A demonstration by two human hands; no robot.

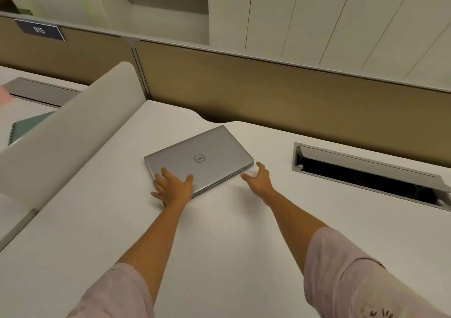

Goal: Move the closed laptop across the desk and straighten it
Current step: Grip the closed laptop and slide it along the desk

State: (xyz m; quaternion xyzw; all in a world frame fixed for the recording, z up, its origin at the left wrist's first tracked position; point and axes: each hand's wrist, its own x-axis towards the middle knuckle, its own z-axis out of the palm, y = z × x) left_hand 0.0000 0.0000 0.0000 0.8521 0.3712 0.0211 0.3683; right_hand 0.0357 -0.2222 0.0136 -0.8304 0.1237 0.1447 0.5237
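A closed silver laptop (200, 158) with a round logo on its lid lies flat on the white desk (219, 232), turned at an angle to the desk's edges. My left hand (172, 187) rests spread over the laptop's near left corner, fingers partly on the lid and partly on the desk. My right hand (258, 178) hovers with fingers apart just beside the laptop's near right corner, close to it; I cannot tell if it touches.
An open cable tray (366, 176) with a raised lid is cut into the desk at the right. A tan partition (268, 91) runs along the back edge. A white divider panel (73, 127) stands at the left, with a spiral notebook (26, 127) beyond it.
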